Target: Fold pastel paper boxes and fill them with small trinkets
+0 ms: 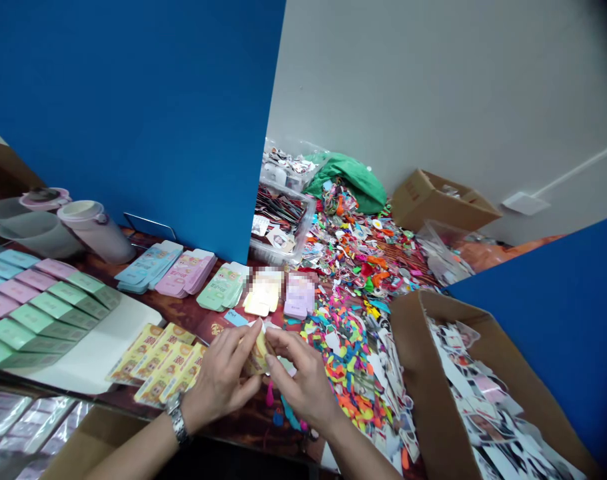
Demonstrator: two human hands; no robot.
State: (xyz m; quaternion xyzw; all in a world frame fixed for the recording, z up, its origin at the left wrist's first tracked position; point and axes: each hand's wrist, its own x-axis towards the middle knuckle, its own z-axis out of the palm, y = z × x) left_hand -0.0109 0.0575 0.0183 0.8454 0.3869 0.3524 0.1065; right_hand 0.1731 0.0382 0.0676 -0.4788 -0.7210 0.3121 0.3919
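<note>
Close to the table's front edge, a small yellow carton [257,357] is held between my two hands. My left hand [227,367], with a metal watch on its wrist, grips its left side. The fingers of my right hand [299,370] are closed on its right side and upper end. Much of the carton is hidden behind the fingers. Several yellow printed cartons [158,360] lie in overlapping rows left of my left hand. Beyond my hands lie stacks of flat cartons: blue [150,265], pink [186,272], green [224,285], yellow [263,293] and purple [299,297].
A white tray [100,350] bears rows of coloured boxes [48,307] on the left, with a tumbler [96,230] behind. Piles of colourful small trinkets [346,347] spread rightward. A cardboard box [413,373] of printed cutouts stands right; blue partitions [133,113] rise behind.
</note>
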